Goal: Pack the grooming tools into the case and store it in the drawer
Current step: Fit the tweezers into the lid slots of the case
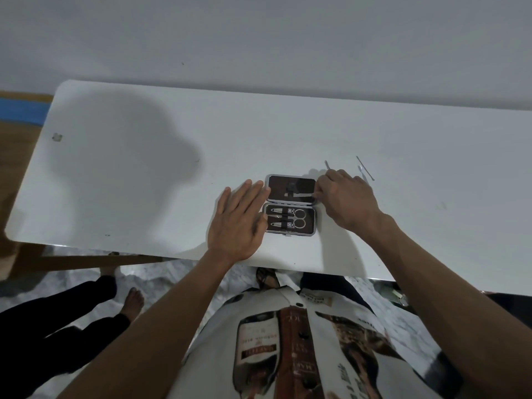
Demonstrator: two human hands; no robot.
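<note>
Hiding the case (pixel 290 205) edges, both hands (pixel 240 220) cover its sides.

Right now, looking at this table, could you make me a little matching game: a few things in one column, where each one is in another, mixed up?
Things:
1. scissors
2. thin metal stick
3. left hand
4. right hand

Places:
A. loose on the table, right of the case
B. at the right edge of the far half of the case, fingertips on a small tool
C. strapped in the near half of the case
D. flat and open, against the left side of the case

Pairs: 1-C, 2-A, 3-D, 4-B
</note>
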